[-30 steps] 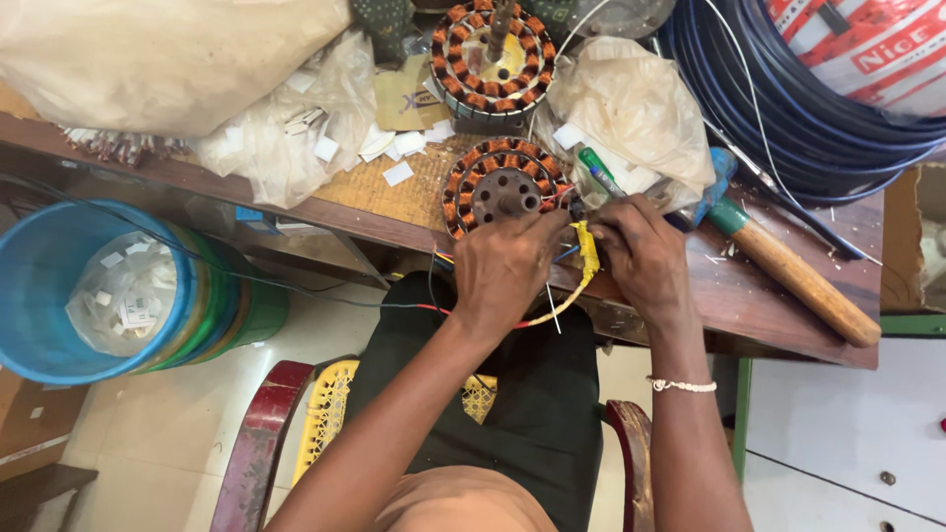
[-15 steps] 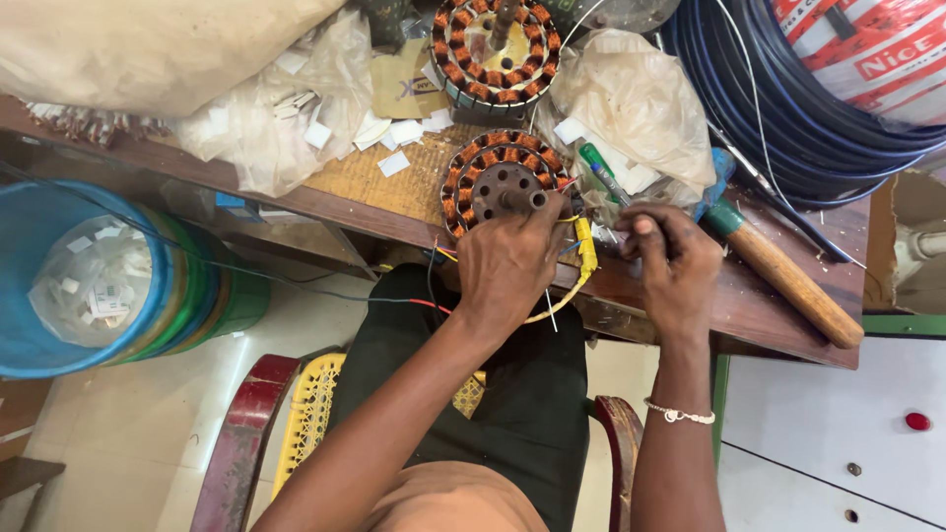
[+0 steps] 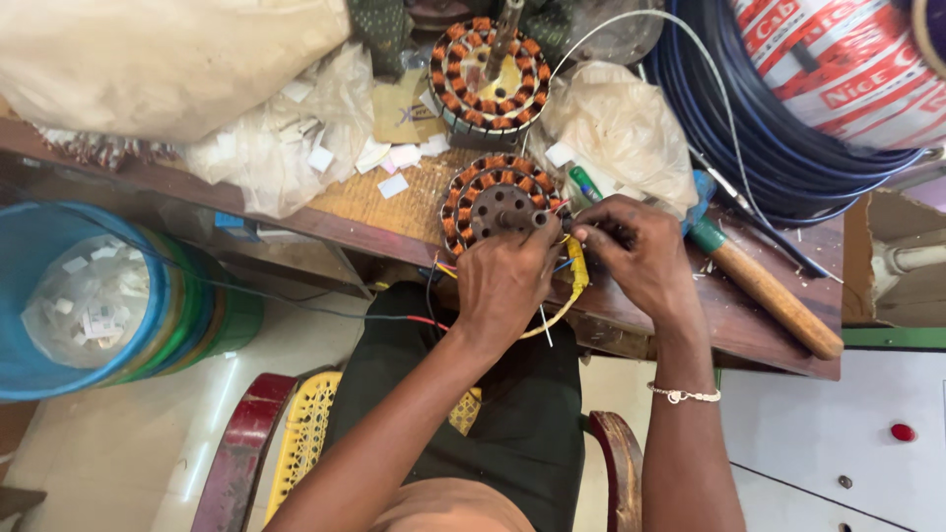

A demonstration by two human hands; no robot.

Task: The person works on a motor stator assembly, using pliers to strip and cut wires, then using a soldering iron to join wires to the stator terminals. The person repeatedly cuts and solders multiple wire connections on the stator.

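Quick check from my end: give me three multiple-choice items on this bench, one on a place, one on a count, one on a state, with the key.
1. Where does the hammer lie?
A. right of the hands, on the bench
B. in the blue tub
C. on the floor

2. How many copper-wound stators show?
A. one
B. two
C. four

3. What is the left hand doing?
A. hanging free
B. resting on the near stator
C. gripping the hammer

Key: 1 A, its wooden handle lies on the bench beyond the right hand. 2 B, the near stator and the far stator behind it. 3 B, its fingers lie on the stator's near edge among the yellow sleeve and wires.
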